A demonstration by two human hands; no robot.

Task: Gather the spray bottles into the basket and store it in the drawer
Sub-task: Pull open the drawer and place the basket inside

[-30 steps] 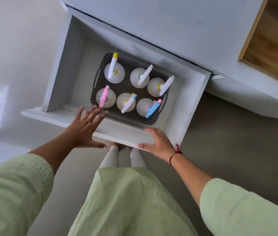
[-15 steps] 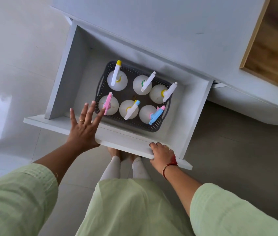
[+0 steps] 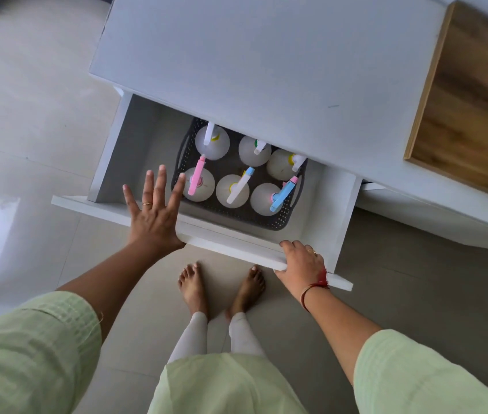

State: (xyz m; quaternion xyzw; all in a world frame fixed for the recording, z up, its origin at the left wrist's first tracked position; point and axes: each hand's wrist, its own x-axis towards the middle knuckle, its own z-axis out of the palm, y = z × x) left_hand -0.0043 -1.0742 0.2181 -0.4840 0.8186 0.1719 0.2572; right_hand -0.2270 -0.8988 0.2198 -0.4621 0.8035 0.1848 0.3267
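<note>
From the head view, looking down, the gathering part of the task seems finished. Six round translucent white spray bottles (image 3: 232, 191) with coloured nozzles stand upright in two rows inside the dark perforated plastic basket (image 3: 254, 219). I see no other bottle on the floor or on the flat top of the white desk (image 3: 266, 70).

The basket sits on the bottom of the white wooden drawer (image 3: 225, 238), toward its right side, so the storing is also mostly done. The drawer is not closed. It stands partly out, and the near edge of the desk top covers the nozzles of the far row of bottles.

The left hand (image 3: 153, 213) is released, with its fingers straight and spread. Its palm lies at the top edge of the drawer front, to the left of the basket, and it holds nothing. The right hand (image 3: 302, 261) is grasping the drawer front near the right corner, with the fingers curled over the top edge.

What is left, in my judgement, is only to slide the drawer fully in under the desk.
</note>
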